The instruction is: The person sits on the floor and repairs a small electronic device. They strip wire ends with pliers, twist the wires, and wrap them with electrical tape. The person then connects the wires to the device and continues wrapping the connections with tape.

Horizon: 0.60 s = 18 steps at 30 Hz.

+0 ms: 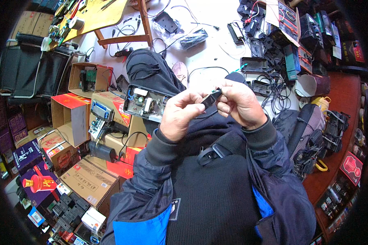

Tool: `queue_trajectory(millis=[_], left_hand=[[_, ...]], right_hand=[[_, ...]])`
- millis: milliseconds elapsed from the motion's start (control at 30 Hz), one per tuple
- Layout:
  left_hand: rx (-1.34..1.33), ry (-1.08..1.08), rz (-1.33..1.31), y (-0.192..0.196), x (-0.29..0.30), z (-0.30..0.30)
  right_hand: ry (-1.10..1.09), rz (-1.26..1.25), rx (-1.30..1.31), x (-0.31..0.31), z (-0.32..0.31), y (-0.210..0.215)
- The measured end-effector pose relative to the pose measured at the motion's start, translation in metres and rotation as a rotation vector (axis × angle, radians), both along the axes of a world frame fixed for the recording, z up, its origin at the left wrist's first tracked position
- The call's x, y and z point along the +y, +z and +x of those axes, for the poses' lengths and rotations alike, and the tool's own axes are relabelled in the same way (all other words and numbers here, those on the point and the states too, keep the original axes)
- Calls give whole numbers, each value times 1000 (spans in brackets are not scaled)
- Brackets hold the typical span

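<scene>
A small black part (210,100) is held up over the person's lap, between both hands. The left hand (178,114) pinches its near left end between thumb and fingers; the right hand (243,104) grips its far right end with bent fingertips, so the part sits tilted. What its far tip looks like is too small to tell.

Just left of the left hand, an open case (126,108) rests by the left leg (151,69), holding a circuit board with upright white and dark components. Left of that stands a carton (119,103) with a blue-edged module (102,111) at its left side and a bare board (96,128) just nearer. A red box (81,107) stands farther left, its opening turned left. Beyond it, an open box (78,89) contains a green board (92,74) and a dark piece. Nearer, a brown box (90,179) lies with its flaps closed.

On the far floor (229,16), a clear bag (158,32) wraps a black shell (166,22). At the far right, a shallow carton (295,37) holds black items and red leads; nearer, a black tray (254,64) lies among cables (276,96). The far-left desk (104,18) carries a spool (76,23).
</scene>
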<state>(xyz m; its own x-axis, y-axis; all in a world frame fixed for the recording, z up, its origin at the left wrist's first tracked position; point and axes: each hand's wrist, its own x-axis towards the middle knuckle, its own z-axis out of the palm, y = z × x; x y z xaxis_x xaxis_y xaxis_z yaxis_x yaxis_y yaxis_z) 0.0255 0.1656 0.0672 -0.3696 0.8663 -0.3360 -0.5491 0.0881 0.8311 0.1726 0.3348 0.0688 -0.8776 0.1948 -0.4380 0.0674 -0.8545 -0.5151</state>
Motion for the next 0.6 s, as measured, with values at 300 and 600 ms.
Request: queue_trajectory(millis=[300, 600], left_hand=[[-325, 31, 290, -1, 0, -1], [-414, 54, 188, 0, 0, -10]], right_hand=[[-83, -209, 93, 7, 15, -15], [-263, 984, 70, 1, 9, 3]])
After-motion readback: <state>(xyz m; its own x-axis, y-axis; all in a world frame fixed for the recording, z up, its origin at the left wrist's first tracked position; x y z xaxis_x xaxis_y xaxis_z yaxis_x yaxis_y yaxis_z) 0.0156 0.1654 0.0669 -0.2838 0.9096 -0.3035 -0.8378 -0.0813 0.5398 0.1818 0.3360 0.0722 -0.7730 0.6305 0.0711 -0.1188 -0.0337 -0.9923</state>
